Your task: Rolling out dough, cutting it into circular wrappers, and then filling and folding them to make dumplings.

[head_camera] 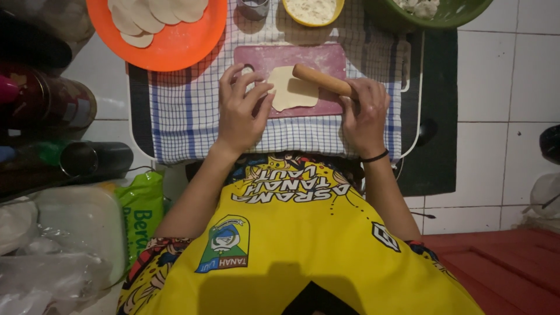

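White floor tiles surround a low tray (135,125) draped with a blue-and-white checked cloth (186,111), where a person in a yellow printed shirt (291,233) sits over a small pink board (291,58). On that board lies a thin, pale disc of dough (289,93), roughly at the board's centre and overlapping its near edge.

Resting across the far right of the disc is a wooden rolling pin (321,79), set at a slant so that one end lies over the dough while the other runs into the right hand (364,114). That hand is curled over the pin's end, knuckles up, wrist bent inward, a dark band around the wrist; the grip looks suited to pressing down while pushing. The left hand (242,105) lies at the board's left side, fingers spread and arched, fingertips touching the dough's left rim, seemingly to steady or turn it; it clasps nothing.

Beyond the board, to its far left, an orange plate (192,46) carries a stack of finished flat rounds (154,14), placed within easy reach. Directly behind the board stands a yellow bowl of flour (312,11), with a small metal cup (252,9) beside it and a green bowl (466,14) holding lumps of dough to the far right.
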